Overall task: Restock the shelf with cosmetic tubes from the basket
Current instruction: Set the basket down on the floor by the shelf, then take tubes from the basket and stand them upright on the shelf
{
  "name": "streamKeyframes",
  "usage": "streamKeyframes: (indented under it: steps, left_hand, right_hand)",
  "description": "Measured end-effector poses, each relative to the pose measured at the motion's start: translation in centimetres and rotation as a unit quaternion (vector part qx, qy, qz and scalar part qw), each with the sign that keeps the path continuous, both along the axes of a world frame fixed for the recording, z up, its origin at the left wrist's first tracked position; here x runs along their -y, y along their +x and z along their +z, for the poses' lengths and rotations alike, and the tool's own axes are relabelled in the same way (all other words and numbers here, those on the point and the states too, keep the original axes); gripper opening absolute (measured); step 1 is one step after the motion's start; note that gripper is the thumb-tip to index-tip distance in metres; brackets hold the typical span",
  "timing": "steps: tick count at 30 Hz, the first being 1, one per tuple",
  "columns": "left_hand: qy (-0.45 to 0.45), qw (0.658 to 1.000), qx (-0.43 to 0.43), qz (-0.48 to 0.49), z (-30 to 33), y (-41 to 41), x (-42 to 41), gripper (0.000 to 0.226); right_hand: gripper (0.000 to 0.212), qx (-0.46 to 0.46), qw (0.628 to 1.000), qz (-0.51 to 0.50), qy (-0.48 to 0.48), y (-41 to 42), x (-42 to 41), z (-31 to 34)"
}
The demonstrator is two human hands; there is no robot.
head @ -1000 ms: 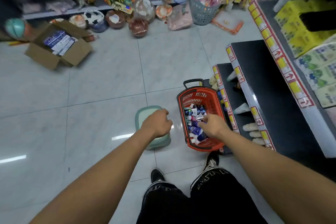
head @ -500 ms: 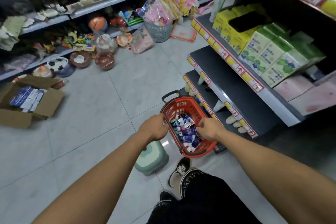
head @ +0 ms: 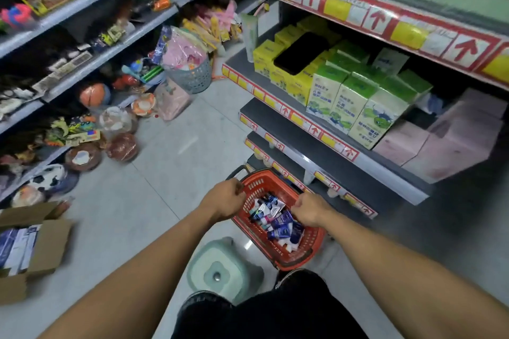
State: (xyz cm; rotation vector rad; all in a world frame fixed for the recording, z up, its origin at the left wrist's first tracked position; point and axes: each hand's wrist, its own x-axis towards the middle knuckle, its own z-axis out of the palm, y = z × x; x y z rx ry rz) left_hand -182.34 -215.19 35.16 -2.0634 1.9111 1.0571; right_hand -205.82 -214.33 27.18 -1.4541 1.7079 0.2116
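Fingers of the left hand (head: 224, 199) are curling shut over the basket (head: 308, 252) at its far left rim, close to the black handle, while the right hand (head: 309, 208) is closing on the right rim; whether it is also pinching a tube I cannot tell. The basket is hanging between both hands, and the tubes (head: 276, 219) are lying heaped inside it, blue, white and pink. A second ago the left hand was resting on the stool (head: 217, 270) and the right was digging among the tubes; half a second ago both were arriving at the rims. The stool is now sitting on the floor just below the basket's near left corner. The view is lifting too: more of the shelf (head: 355, 173) is showing at the right, with green cartons (head: 355, 102) above it. A cardboard box (head: 41, 245) is lying open at the floor's left edge.
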Motion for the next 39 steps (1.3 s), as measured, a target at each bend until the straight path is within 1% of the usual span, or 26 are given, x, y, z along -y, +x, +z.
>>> streamKeyframes:
  steps: [2,3,6,12,17,21,23,25,26,29,32,33,36,39]
  left_hand:
    - [0.013,1.000,0.005,-0.015,-0.3,-0.6,1.5,0.039]
    - [0.017,1.000,0.008,-0.022,-0.4,-0.9,2.3,0.040]
    - [0.031,0.999,0.010,-0.039,-0.9,-1.5,4.5,0.040]
    - [0.047,0.990,0.033,-0.131,-2.9,-2.2,8.7,0.037]
    - [0.076,0.968,0.024,-0.237,-5.6,-1.6,12.8,0.032]
    - [0.096,0.945,-0.002,-0.312,-9.2,-0.7,16.3,0.025]
    - [0.106,0.930,-0.015,-0.351,-10.8,-0.3,17.4,0.026]
    - [0.112,0.921,-0.032,-0.372,-11.8,0.2,18.2,0.025]
    - [0.111,0.917,-0.039,-0.381,-12.3,0.6,18.5,0.025]
    - [0.119,0.911,-0.035,-0.393,-14.7,2.0,19.0,0.023]
    - [0.129,0.917,-0.033,-0.377,-18.3,3.1,19.2,0.024]
    - [0.133,0.918,-0.031,-0.373,-19.9,3.3,19.2,0.024]
    - [0.142,0.919,-0.032,-0.366,-26.1,3.4,19.5,0.027]
    - [0.159,0.928,-0.038,-0.336,-33.1,3.3,19.7,0.027]
  right_hand:
    - [0.039,-0.003,1.000,-0.022,0.005,-0.9,0.4,-0.2]
    - [0.040,-0.006,0.999,-0.033,0.011,-1.3,0.6,-0.3]
    - [0.028,-0.001,0.998,-0.062,0.033,-2.0,1.0,-0.8]
    - [0.030,0.008,0.990,-0.131,0.044,-1.8,1.2,-2.2]
    - [0.029,0.022,0.969,-0.240,0.046,0.0,1.1,-3.6]
    - [0.026,0.002,0.949,-0.313,0.042,2.7,0.7,-3.7]
    - [0.029,0.001,0.937,-0.347,0.038,4.2,0.5,-4.5]
    - [0.036,-0.004,0.927,-0.373,0.036,5.9,0.4,-5.3]
    - [0.040,-0.004,0.923,-0.381,0.042,6.7,0.2,-5.9]
    - [0.039,-0.004,0.916,-0.396,0.065,9.2,-0.2,-7.6]
    - [0.037,0.005,0.907,-0.410,0.094,10.8,-0.6,-10.9]
    - [0.037,0.014,0.910,-0.405,0.093,11.1,-0.7,-12.3]
    - [0.031,0.022,0.915,-0.388,0.111,11.2,-0.4,-17.3]
    - [0.033,0.007,0.921,-0.372,0.114,10.6,-0.1,-23.1]
